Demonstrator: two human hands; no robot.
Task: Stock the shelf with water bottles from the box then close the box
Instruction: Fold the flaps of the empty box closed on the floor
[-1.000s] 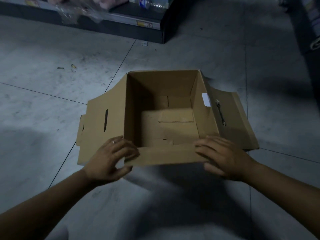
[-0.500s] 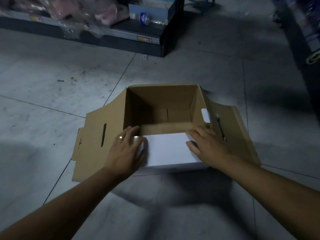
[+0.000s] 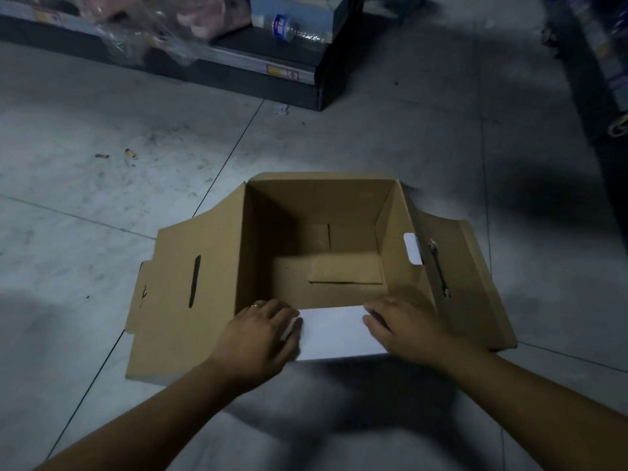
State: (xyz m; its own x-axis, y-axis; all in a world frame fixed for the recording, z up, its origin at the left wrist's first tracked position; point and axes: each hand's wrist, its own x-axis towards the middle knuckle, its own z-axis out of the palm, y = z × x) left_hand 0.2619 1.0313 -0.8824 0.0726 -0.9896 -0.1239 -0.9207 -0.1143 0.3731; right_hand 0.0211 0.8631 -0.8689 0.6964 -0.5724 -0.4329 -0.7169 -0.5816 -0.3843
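Note:
An empty brown cardboard box (image 3: pixel 319 205) stands open on the floor. Its left flap (image 3: pixel 190 300) and right flap (image 3: pixel 465 283) are spread outward. The near flap (image 3: pixel 334 331), white on its outer face, is folded over the box's front edge. My left hand (image 3: pixel 261 338) rests flat on that flap's left end with straight fingers. My right hand (image 3: pixel 404 331) presses its right end. A water bottle (image 3: pixel 294 30) lies on its side on the low dark shelf (image 3: pixel 238 62) at the top.
Clear plastic-wrapped pink goods (image 3: pixel 190 18) fill the shelf's left part. A second dark rack (image 3: pixel 601 73) runs along the right edge. Small litter (image 3: pixel 131 153) lies on the grey tiled floor left of the box.
The near flap swung from hanging outward to folded up over the front edge, showing its white face. Both hands followed it forward. The view tilted up, bringing the shelf and bottle into sight.

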